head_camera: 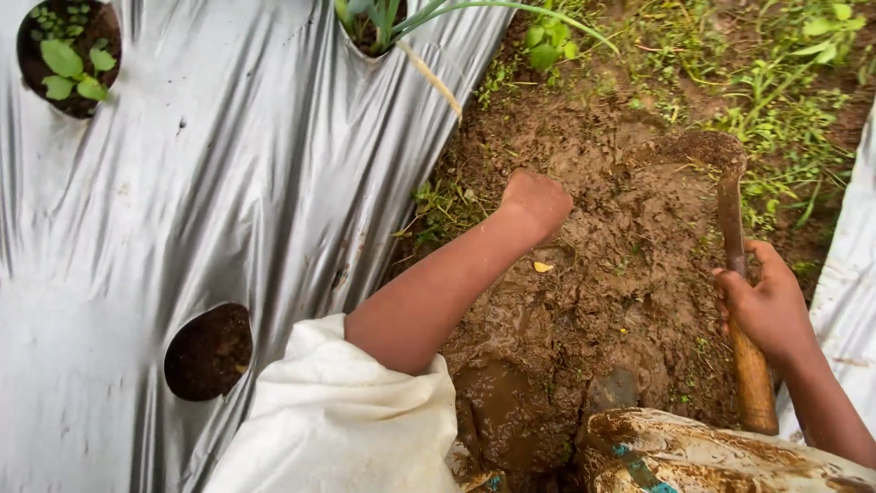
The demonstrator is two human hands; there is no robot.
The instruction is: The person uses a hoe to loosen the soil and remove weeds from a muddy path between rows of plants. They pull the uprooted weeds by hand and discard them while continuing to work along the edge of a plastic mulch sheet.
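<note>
The right hand gripped the wooden handle of a mud-caked hoe, blade resting on the wet furrow soil ahead. The left hand, closed in an empty-looking fist, reached toward weeds beside the silver plastic mulch.

Wet brown soil fills the furrow, with silver plastic mulch sheeting spread over the bed to the left, green weeds at the far right, and a muddy puddle near.
</note>
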